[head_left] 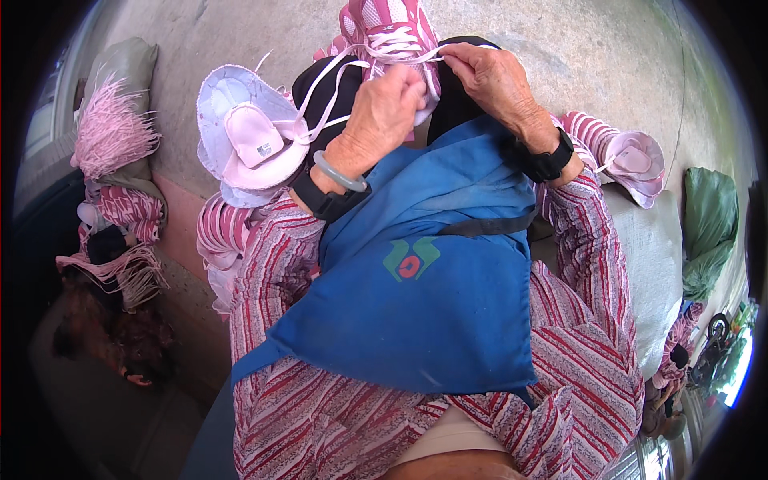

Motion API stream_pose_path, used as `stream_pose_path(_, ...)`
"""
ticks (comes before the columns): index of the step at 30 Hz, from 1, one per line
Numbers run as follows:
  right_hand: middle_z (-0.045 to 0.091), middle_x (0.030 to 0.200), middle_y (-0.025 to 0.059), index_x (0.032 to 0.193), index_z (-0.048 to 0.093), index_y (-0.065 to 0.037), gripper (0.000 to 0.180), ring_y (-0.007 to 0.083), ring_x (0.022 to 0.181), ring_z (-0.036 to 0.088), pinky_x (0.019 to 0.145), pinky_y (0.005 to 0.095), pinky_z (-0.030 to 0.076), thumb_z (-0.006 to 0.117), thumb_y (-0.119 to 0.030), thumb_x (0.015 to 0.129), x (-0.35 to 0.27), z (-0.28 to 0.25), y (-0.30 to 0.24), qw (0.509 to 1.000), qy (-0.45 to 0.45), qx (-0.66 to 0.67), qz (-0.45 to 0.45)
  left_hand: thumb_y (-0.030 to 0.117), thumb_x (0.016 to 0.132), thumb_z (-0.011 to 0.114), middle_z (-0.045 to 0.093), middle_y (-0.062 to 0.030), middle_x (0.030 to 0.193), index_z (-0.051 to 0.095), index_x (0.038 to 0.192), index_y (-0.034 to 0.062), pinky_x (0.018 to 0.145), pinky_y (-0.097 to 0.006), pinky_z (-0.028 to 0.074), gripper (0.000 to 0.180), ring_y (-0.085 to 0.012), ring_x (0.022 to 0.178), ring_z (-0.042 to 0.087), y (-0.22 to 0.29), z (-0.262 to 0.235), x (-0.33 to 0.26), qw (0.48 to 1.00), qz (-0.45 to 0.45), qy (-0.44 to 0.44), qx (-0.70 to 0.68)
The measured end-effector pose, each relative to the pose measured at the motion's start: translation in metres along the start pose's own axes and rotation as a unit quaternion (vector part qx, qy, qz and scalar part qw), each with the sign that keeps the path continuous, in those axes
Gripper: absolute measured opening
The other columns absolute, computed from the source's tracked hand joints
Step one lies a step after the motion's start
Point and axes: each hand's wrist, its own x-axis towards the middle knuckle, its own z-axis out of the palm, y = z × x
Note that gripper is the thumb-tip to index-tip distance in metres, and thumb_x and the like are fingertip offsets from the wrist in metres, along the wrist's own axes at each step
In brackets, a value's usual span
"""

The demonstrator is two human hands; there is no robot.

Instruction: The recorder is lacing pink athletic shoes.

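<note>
A pink and white sports shoe (398, 36) rests toe-up across my knees at the top of the view. Pale pink shoelaces (326, 88) cross its front and trail in long loops to the left. My right hand (496, 86) pinches one lace at the shoe's right side. Over the lower part of the shoe, my left hand (382, 112) is closed, fingers curled in; what it grips is hidden. A pale pink shoe part with a padded tongue (254, 134) lies left of my left wrist. A blue apron (424, 312) covers my lap.
Stacked striped pink shoe pieces (220, 232) sit by my left forearm, more shoe uppers (628, 156) at my right. A bundle of pink laces (118, 132) hangs at far left, near another person (112, 320). A green sack (710, 228) and a pale sack (644, 256) stand right.
</note>
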Motion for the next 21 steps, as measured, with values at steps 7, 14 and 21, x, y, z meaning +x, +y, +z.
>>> stream_pose_path(7,0.061,0.083,0.0129,0.090,0.065,-0.008,0.018,0.0322,0.079,0.060,0.069,0.0388,0.048,0.056,-0.022,0.084,-0.001,-0.001,-0.003,0.998,-0.021,0.052,-0.022,0.020,0.086,0.055,0.061,-0.0092,0.060,0.064,0.093,0.0008,0.051,-0.029,0.048,0.023,-0.0159,0.053,0.060,0.001,-0.001,0.020,0.983,-0.160,0.028,-0.082)
stream_pose_path(14,0.059,0.085,0.0163,0.085,0.060,-0.002,0.019,0.0347,0.079,0.059,0.070,0.0406,0.048,0.053,-0.020,0.086,0.010,0.007,0.005,0.997,-0.025,0.053,-0.058,0.022,0.087,0.056,0.056,-0.0014,0.054,0.066,0.090,0.0029,0.038,-0.023,0.039,0.021,-0.0069,0.041,0.049,-0.002,0.002,0.019,0.959,-0.210,0.060,-0.181)
stream_pose_path(21,0.057,0.082,0.0171,0.090,0.058,-0.001,0.017,0.0353,0.078,0.057,0.070,0.0409,0.047,0.053,-0.016,0.087,0.031,0.001,0.005,0.990,-0.088,0.014,-0.110,0.014,0.082,0.058,0.058,-0.0035,0.055,0.066,0.090,0.0006,0.041,-0.024,0.041,0.017,-0.0072,0.045,0.052,0.000,0.001,0.022,0.970,-0.199,0.059,-0.126)
